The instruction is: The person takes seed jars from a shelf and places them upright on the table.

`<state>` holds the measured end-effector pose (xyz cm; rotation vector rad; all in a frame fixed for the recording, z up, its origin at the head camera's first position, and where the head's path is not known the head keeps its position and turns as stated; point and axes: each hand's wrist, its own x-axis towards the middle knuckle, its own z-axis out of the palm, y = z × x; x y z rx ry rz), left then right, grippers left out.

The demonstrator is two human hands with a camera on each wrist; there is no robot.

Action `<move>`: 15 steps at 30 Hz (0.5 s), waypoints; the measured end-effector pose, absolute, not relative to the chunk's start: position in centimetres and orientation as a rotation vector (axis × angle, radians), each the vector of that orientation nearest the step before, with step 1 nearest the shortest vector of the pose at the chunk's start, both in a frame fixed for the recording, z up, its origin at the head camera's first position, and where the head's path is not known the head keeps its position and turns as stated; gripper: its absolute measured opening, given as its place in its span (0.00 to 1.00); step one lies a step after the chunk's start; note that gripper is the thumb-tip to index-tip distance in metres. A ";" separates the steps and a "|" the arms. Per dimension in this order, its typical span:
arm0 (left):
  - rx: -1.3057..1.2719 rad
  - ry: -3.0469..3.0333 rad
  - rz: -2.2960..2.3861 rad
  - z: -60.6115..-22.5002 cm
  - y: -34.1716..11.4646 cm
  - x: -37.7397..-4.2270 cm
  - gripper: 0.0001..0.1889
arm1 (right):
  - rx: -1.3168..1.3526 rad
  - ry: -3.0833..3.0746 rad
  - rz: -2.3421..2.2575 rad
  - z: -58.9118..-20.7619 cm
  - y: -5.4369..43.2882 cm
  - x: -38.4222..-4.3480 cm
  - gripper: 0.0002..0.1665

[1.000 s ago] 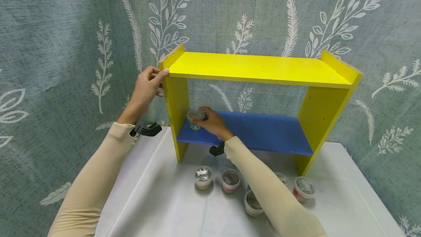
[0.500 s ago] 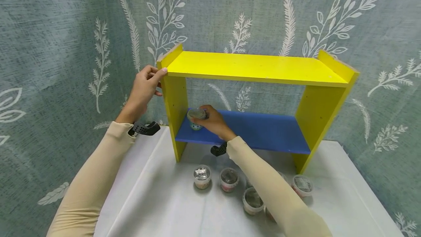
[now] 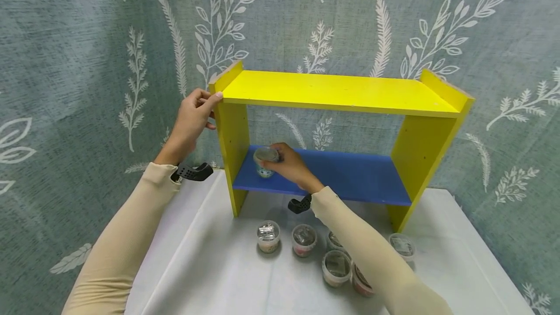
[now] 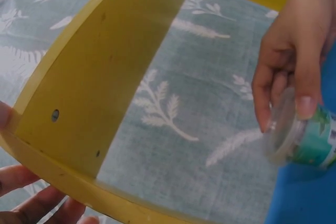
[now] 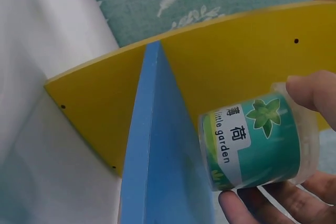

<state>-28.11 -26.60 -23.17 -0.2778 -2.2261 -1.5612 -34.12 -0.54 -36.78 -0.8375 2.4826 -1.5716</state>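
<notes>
My right hand point(image 3: 292, 165) grips a small clear plastic tub point(image 5: 257, 142) with a green "little garden" label, thumb on one side of its rim and fingers on the other. In the head view the tub overlaps the left part of the blue shelf board point(image 3: 350, 174); in the right wrist view its base is close to that board. At the upper left corner of the yellow shelf unit point(image 3: 332, 92), my left hand point(image 3: 191, 115) holds the side panel, thumb on the front edge and fingers round the outside. Those fingers also show in the left wrist view.
Several similar lidded tubs stand on the white tabletop point(image 3: 210, 266) in front of the unit, including a foil-topped tub point(image 3: 268, 237), a middle tub point(image 3: 336, 269) and a right-hand tub point(image 3: 403, 247). My right forearm passes over some. Patterned green cloth point(image 3: 280, 23) hangs behind.
My right hand has moved the tub a little right and toward the front of the blue board, away from the left side panel. The left hand keeps its hold on the corner.
</notes>
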 end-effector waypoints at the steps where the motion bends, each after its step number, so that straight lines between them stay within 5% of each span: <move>1: -0.274 -2.227 -1.559 -23.2 -26.6 -28.1 0.25 | -0.836 2.484 -1.568 -36.7 -0.4 -33.9 0.44; 15: -0.243 -2.228 -1.531 -22.9 -26.2 -27.0 0.26 | -0.873 2.458 -1.599 -36.5 1.9 -31.4 0.41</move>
